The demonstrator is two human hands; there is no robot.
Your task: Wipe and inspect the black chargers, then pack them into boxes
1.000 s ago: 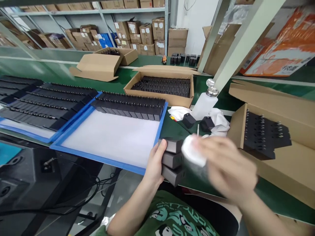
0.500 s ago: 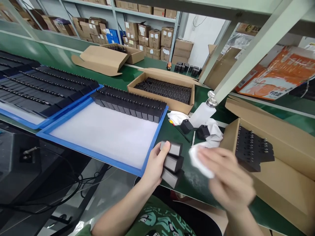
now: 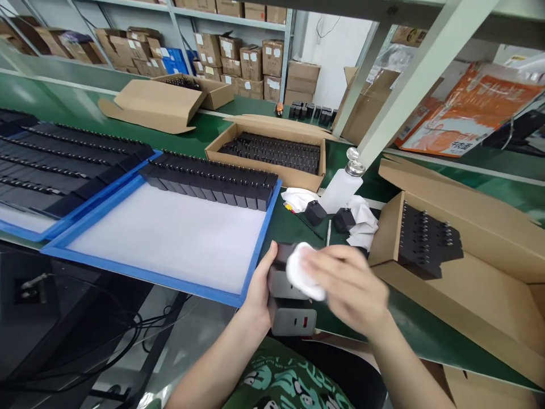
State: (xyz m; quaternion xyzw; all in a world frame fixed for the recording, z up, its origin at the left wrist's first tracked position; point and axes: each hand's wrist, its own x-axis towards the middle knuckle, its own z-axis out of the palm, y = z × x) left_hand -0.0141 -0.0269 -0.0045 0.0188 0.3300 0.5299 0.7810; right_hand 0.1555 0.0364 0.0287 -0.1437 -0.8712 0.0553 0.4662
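Observation:
My left hand (image 3: 258, 289) is wrapped round a stack of three black power adapters (image 3: 293, 322). Their port faces are turned up toward me, and the lowest shows a small slot and a red USB port. In my right hand (image 3: 351, 287) is a folded white cloth (image 3: 303, 271), pressed against or just over the upper adapters and partly hiding them; motion blurs it. Just beyond the hands, two loose black adapters (image 3: 315, 212) rest near a white pump bottle (image 3: 342, 190) and a crumpled white cloth (image 3: 363, 221).
Left of my hands, a blue-rimmed tray (image 3: 149, 278) holds a row of adapters (image 3: 213, 182) along its far side. Fuller trays stand further left. A carton of adapters (image 3: 266, 170) is behind; another open carton (image 3: 481, 289) stands right. A sloping post (image 3: 421, 74) rises at the right.
My right hand has brought the white cloth left onto or over the adapters. My left hand has turned the stack, so the port faces now show. The view has shifted slightly.

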